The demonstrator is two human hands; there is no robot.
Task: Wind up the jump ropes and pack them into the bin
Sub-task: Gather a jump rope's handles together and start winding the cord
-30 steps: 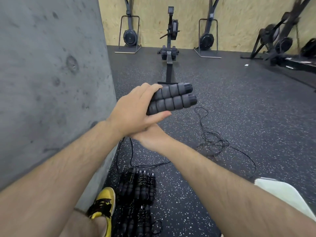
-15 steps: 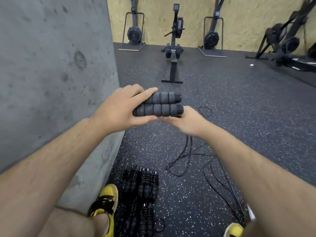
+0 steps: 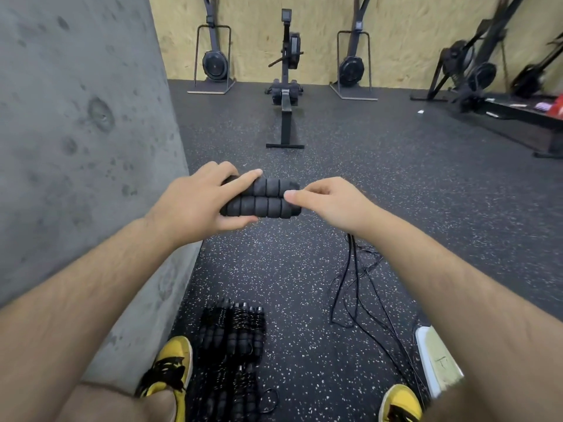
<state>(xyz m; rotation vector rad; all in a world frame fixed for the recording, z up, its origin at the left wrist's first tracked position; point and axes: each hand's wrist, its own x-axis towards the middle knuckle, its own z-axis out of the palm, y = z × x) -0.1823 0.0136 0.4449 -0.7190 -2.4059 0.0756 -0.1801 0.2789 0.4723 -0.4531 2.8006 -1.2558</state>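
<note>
A grey concrete wall (image 3: pixel 76 132) is seen left of the hands. Beyond them, a speckled black rubber floor (image 3: pixel 396 184) runs to a plywood wall (image 3: pixel 402 28), where rowing machines (image 3: pixel 286 80) are parked.

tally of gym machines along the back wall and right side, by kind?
Upright ski machines on floor stands: 2
Rowing machine, rail toward camera: 1
Folded machines on the right, blurred, kind unclear: about 2
Total: about 5
</note>
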